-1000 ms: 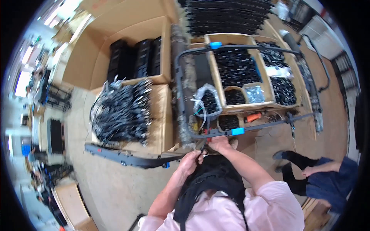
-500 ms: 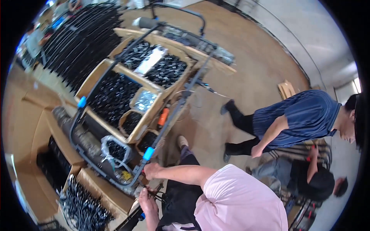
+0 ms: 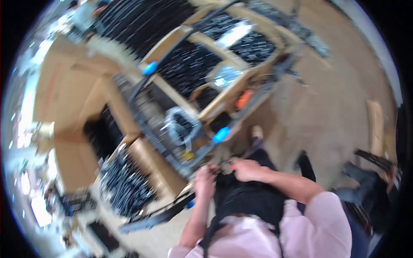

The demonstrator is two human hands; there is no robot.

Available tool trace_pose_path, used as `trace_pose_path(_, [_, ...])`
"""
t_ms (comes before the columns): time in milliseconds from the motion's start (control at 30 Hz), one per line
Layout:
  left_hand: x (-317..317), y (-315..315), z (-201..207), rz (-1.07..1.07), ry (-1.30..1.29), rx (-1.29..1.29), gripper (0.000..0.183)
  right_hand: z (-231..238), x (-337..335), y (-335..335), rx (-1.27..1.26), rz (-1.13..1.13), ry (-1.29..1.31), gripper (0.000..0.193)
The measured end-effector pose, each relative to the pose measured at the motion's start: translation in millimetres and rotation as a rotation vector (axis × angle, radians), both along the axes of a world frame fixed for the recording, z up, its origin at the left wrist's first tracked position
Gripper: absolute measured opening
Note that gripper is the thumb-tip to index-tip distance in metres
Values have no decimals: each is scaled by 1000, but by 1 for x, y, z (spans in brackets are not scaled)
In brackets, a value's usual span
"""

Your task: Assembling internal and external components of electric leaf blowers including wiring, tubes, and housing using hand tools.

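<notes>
Hands of the person are nearest: the left hand (image 3: 204, 180) and the right hand (image 3: 247, 170) stand close together before the black apron (image 3: 245, 200), their fingers bent and narrow. A small dark piece (image 3: 223, 167) seems to be between them; because of blur, I cannot tell which hand grips it. Just beyond lies the rounded frame of dark grey tube (image 3: 205, 151). One bright blue clip (image 3: 221, 134) and another bright blue clip (image 3: 150, 68) already sit on it. The handling of the piece seems in progress, I judge; how much is left is not clear. Farther, the divided pale-brown box (image 3: 247, 79) contains many loose black parts (image 3: 187, 69). Farthest is a stack of long black bars (image 3: 142, 26).
</notes>
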State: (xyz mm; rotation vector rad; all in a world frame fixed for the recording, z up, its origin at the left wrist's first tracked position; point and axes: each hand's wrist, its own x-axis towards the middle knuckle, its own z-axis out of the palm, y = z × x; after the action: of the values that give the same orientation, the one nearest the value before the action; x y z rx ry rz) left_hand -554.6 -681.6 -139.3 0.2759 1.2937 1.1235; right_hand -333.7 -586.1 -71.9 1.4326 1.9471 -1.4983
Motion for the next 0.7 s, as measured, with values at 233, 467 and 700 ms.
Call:
trace_pose_path(233, [-2, -6, 24, 250, -84, -45, 31, -22, -37, -12, 124, 98, 146, 48])
trace_pose_path(467, [-7, -3, 20, 196, 9, -67, 31, -10, -53, -8, 157, 101, 103, 67])
trace_pose_path(700, [-5, -5, 14, 151, 132, -75, 27, 10, -57, -8, 80, 151, 65, 75])
